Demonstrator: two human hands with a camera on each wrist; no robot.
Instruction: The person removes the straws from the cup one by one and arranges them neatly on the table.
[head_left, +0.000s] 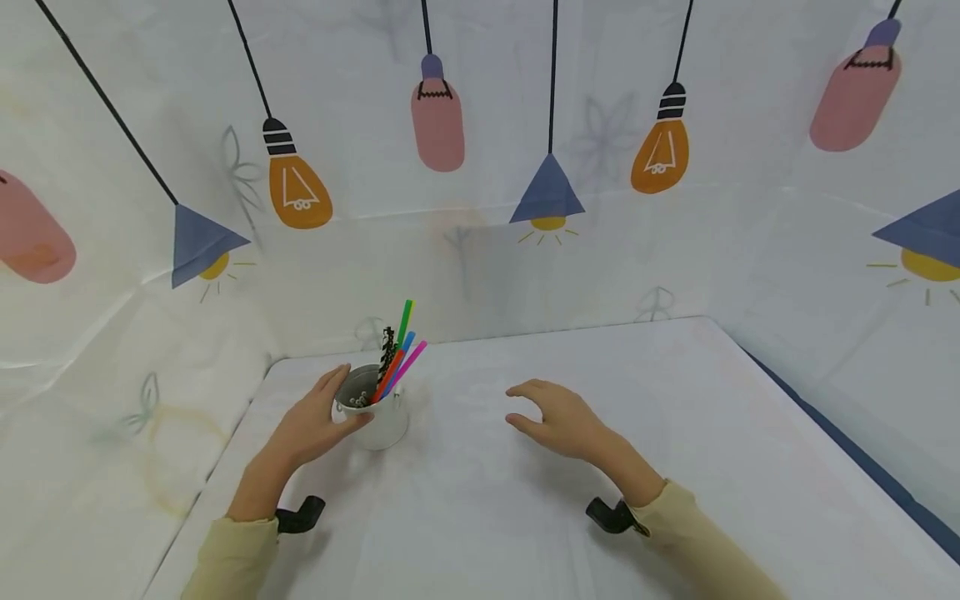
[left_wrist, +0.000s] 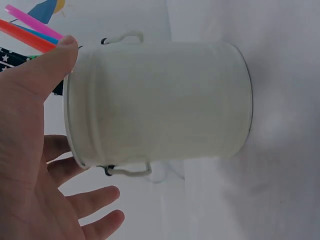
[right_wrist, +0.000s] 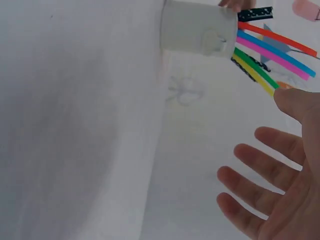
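Note:
A white metal bucket (head_left: 382, 427) with small side handles stands at the left of the white table. Bright drinking straws (head_left: 406, 362) in green, blue, orange-red and pink lean out of it, along with black patterned ones (head_left: 386, 354); a yellow one also shows in the right wrist view. With thumb and fingers spread around the rim, my left hand (head_left: 315, 421) holds the bucket; in the left wrist view the thumb lies at the rim and two fingers stay apart below. My right hand (head_left: 558, 417) hovers over the table to the right, its fingers loosely bent, holding nothing.
The white tabletop (head_left: 465, 500) runs back to a wall sheet (head_left: 487, 275) printed with hanging lamps and bulbs. The sheet continues along the left and right sides. A dark blue strip (head_left: 847, 446) borders the table's right edge.

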